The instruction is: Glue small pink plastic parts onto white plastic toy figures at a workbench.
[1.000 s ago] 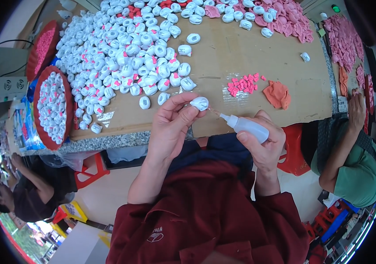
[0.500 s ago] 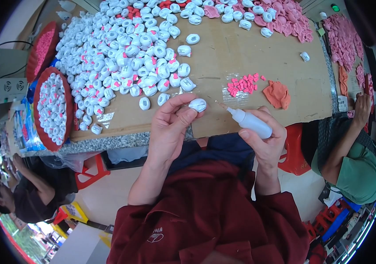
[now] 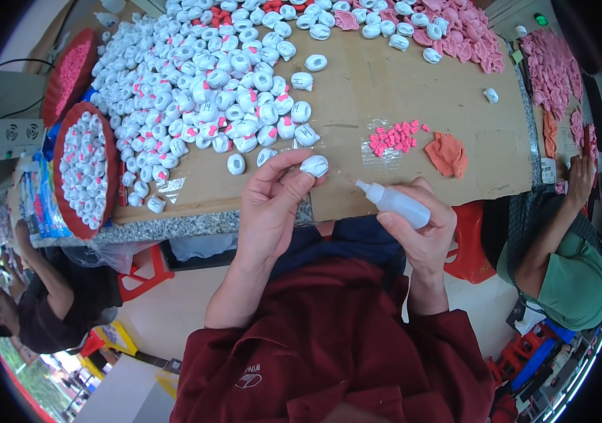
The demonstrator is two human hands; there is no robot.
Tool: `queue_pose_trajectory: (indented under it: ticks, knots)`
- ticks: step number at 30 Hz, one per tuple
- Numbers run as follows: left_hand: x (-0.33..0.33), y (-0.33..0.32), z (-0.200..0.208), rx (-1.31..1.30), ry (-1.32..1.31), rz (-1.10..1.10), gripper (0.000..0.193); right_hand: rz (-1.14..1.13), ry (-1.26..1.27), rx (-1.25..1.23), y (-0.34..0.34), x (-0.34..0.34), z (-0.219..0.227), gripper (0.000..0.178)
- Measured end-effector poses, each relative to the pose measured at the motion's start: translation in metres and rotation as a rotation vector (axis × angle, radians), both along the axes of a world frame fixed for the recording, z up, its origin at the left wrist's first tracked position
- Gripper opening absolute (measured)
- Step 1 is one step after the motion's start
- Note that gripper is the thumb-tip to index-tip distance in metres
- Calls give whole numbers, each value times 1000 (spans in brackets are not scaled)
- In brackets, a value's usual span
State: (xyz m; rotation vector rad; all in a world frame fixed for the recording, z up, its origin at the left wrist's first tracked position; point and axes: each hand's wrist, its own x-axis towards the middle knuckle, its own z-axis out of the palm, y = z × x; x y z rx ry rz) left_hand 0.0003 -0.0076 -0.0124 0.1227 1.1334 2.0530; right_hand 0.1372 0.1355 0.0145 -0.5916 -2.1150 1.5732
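Observation:
Between the thumb and fingers of my left hand (image 3: 276, 190) is a small white toy head (image 3: 314, 166), held just past the table's near edge. My right hand (image 3: 424, 222) is wrapped round a white squeeze bottle (image 3: 401, 205), tilted so its thin nozzle points up and left toward the toy head. A short gap separates the nozzle tip from the toy head. Beyond the bottle lies a small pile of pink bow-shaped pieces (image 3: 394, 138), and right of it a crumpled orange cloth (image 3: 447, 155).
A big heap of white toy heads (image 3: 209, 92), some with pink bows, covers the table's left. Red trays (image 3: 110, 151) stand at the left edge. Pink pieces (image 3: 466, 39) are piled at the far right. Co-workers sit at left and right (image 3: 569, 275).
My right hand with the squeeze bottle has shifted slightly left and down, bringing the nozzle a little nearer the toy head. The left hand has barely moved. The view has shifted a little.

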Motion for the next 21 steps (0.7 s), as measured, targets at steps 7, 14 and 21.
queue_pose_trajectory:
  ticks: [7,14,21]
  knots:
    - [10,-7,2,-13,-38,-38,27,-77,140,-87,1,-13,-10,33]
    - [21,-17,2,-72,-31,-59,25,-72,59,183,-12,-43,-24,27]
    - [28,-14,3,-70,-25,-120,24,-387,-137,362,14,-11,-17,22]
